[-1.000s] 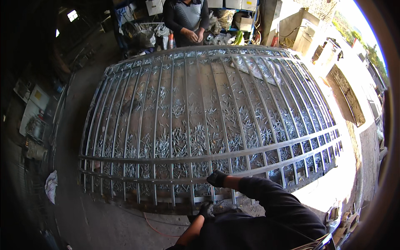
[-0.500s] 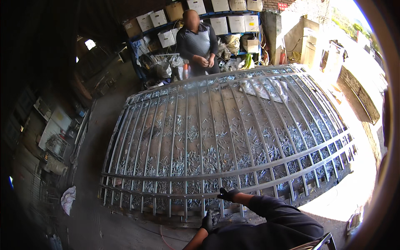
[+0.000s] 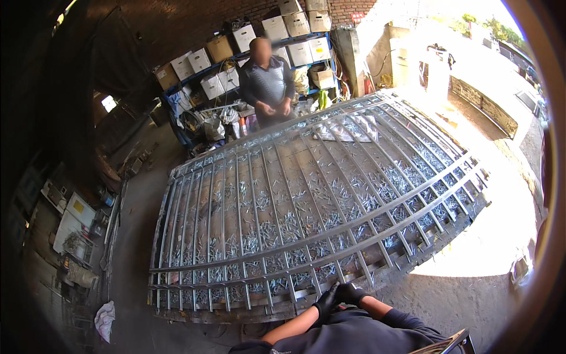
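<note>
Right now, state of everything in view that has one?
Metal gate panel: lying flat, bars crossed by rails.
Left hand: black-gloved, at the panel's near edge, touching the right hand.
Right hand: black-gloved, at the same edge; grip unclear.
Co-worker: standing beyond the panel.
Boxes: closed, on shelves.

Both gloved hands, left hand (image 3: 325, 305) and right hand (image 3: 349, 293), overlap at the near edge of the metal gate panel (image 3: 306, 206); their grip cannot be told. The forearms leave the lower edge. Small silvery pieces (image 3: 277, 227) under the bars are too small to identify. The dark left margin hides the workshop clutter (image 3: 73, 236).
</note>
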Tool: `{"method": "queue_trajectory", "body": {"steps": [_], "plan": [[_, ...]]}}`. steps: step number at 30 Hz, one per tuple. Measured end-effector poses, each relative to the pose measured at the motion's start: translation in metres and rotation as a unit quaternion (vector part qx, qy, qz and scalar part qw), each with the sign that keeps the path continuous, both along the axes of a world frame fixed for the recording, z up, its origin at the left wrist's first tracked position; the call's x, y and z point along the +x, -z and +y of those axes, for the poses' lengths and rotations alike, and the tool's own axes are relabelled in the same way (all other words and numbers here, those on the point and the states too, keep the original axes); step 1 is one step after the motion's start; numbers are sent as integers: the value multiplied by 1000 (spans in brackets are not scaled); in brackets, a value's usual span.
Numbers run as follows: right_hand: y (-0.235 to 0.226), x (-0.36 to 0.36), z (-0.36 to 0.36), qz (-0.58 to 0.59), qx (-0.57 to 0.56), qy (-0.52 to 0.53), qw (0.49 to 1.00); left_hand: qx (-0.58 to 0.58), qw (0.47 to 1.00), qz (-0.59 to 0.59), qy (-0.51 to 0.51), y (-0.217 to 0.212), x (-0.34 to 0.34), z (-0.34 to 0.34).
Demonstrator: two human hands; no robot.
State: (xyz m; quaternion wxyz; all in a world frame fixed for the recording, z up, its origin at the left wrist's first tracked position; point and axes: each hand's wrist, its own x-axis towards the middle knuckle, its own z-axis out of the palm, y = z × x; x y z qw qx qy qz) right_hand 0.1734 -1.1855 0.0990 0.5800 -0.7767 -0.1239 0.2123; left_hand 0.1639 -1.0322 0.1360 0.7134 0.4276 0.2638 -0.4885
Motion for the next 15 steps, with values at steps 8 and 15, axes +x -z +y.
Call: {"method": "queue_trajectory", "body": {"steps": [8,15], "plan": [[-61,-56,-38,-32,7,46,998,-175,975,-129,-41,-7,-38,-30],[-50,-24,-50,-217,48,138,965,-25,992,-82,-90,-21,-26,-45]]}}
